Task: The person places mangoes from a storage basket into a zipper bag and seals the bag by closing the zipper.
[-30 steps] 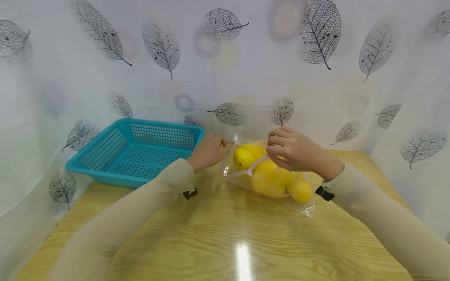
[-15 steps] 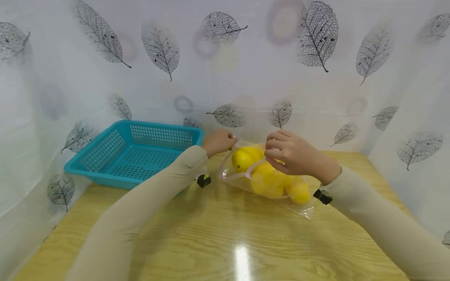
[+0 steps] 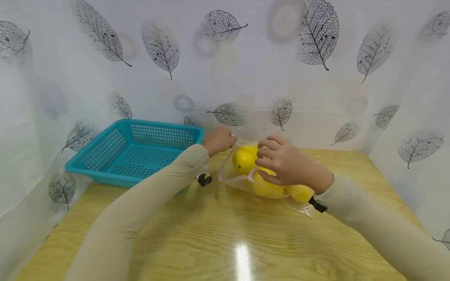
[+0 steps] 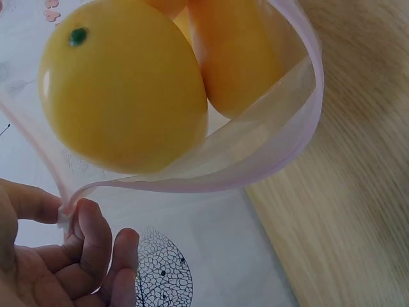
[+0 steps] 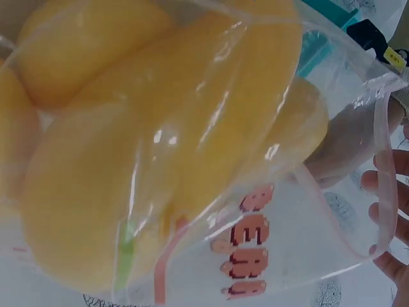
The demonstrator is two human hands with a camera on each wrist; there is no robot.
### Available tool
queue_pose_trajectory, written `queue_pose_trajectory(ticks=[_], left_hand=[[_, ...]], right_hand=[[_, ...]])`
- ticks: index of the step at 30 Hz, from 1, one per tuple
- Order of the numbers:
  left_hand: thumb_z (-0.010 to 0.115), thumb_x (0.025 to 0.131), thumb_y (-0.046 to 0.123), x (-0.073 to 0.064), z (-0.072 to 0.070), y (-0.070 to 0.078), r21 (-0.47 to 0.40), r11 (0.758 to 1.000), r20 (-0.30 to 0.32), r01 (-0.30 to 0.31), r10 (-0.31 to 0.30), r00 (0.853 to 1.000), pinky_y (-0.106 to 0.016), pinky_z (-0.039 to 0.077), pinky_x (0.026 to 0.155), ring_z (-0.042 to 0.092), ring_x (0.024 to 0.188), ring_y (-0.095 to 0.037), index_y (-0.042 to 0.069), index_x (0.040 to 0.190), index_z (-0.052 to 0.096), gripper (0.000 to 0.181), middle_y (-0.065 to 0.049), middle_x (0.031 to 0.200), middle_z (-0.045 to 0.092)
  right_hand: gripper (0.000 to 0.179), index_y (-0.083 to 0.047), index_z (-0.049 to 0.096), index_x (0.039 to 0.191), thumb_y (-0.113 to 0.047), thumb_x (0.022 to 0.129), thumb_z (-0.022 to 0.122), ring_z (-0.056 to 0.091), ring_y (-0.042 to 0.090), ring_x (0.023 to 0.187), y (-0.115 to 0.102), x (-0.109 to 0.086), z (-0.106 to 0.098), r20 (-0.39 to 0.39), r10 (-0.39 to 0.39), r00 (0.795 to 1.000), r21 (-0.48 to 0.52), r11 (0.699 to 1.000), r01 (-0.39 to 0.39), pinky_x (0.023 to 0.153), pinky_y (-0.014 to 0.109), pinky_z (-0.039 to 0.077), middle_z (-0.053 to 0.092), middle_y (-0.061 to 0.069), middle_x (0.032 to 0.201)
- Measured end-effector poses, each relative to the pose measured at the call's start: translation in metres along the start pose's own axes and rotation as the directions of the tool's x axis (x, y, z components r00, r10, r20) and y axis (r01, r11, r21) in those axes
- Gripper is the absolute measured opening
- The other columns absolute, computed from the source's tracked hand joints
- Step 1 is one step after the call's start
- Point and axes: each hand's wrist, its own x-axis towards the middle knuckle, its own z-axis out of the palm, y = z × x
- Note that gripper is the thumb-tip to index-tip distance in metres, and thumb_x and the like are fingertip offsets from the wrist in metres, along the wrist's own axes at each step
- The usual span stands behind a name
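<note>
A clear zip bag (image 4: 211, 144) with a pale pink rim lies on the wooden table, holding several yellow fruits (image 3: 243, 160), one with a green dot on its end. My left hand (image 3: 218, 139) pinches the corner of the rim between thumb and finger, plain in the left wrist view. Over the fruits on the bag's other side is my right hand (image 3: 283, 160), its fingers apart and loosely bent. In the right wrist view, its fingertips (image 5: 370, 182) are right at the pink rim. The bag's mouth gapes towards the left hand.
A turquoise plastic basket (image 3: 74, 168) stands to the left, its right end close to my left wrist. Bare wooden table (image 3: 225, 234) lies in front. A white leaf-patterned curtain (image 3: 232, 78) hangs behind the table and along its sides.
My left hand has moved right and away from me to the bag's corner and now pinches it. My right hand has shifted left and slightly down over the fruits.
</note>
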Motion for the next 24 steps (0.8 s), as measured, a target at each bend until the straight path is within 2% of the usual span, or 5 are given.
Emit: queue_pose_trajectory(ticks=[3, 6, 13, 21, 24], left_hand=[[0.045, 0.095, 0.024, -0.001, 0.0, 0.0, -0.006, 1.0, -0.003, 0.008, -0.008, 1.0, -0.022, 0.023, 0.041, 0.027, 0.042, -0.01, 0.012, 0.059, 0.048, 0.038, 0.001, 0.051, 0.039], [0.045, 0.094, 0.023, -0.002, 0.0, 0.0, -0.01, 1.0, -0.01, 0.008, -0.008, 1.0, -0.022, 0.022, 0.041, 0.026, 0.042, -0.01, 0.013, 0.056, 0.042, 0.04, 0.002, 0.05, 0.036], [0.047, 0.093, 0.028, -0.01, -0.001, -0.004, -0.053, 0.999, -0.034, -0.008, 0.006, 0.999, -0.021, 0.023, 0.04, 0.026, 0.041, -0.01, 0.015, 0.052, 0.037, 0.044, 0.003, 0.048, 0.037], [0.052, 0.093, 0.028, -0.033, 0.0, -0.011, -0.072, 0.994, -0.067, -0.076, 0.072, 0.995, -0.021, 0.025, 0.041, 0.03, 0.042, -0.011, 0.014, 0.051, 0.037, 0.046, 0.002, 0.049, 0.042], [0.05, 0.093, 0.027, -0.043, 0.006, -0.012, -0.012, 0.99, -0.076, -0.141, 0.14, 0.987, -0.021, 0.025, 0.041, 0.031, 0.043, -0.011, 0.014, 0.053, 0.04, 0.043, 0.002, 0.05, 0.039]], right_hand=[[0.019, -0.012, 0.064, 0.082, -0.03, 0.084, 0.06, 0.056, 0.027, 0.088, -0.011, 0.005, 0.004, 0.045, -0.009, 0.999, -0.011, 1.0, 0.01, 0.084, 0.043, 0.045, 0.062, 0.004, 0.08], [0.022, -0.013, 0.065, 0.086, -0.033, 0.076, 0.069, 0.056, 0.025, 0.088, -0.023, 0.009, 0.008, 0.102, -0.013, 0.995, -0.024, 1.0, 0.016, 0.084, 0.043, 0.044, 0.064, 0.001, 0.081], [0.022, -0.015, 0.06, 0.076, -0.03, 0.072, 0.076, 0.055, 0.022, 0.086, -0.038, 0.009, 0.002, 0.175, 0.031, 0.984, -0.103, 0.995, -0.013, 0.087, 0.043, 0.043, 0.065, -0.002, 0.077], [0.024, -0.014, 0.059, 0.07, -0.022, 0.065, 0.08, 0.055, 0.025, 0.089, -0.028, -0.02, -0.021, 0.143, 0.06, 0.988, -0.115, 0.992, -0.044, 0.088, 0.046, 0.043, 0.062, 0.0, 0.073], [0.017, -0.012, 0.058, 0.07, -0.018, 0.076, 0.071, 0.056, 0.025, 0.088, -0.024, -0.035, -0.027, 0.123, 0.072, 0.99, -0.074, 0.995, -0.063, 0.087, 0.047, 0.044, 0.061, 0.002, 0.072]])
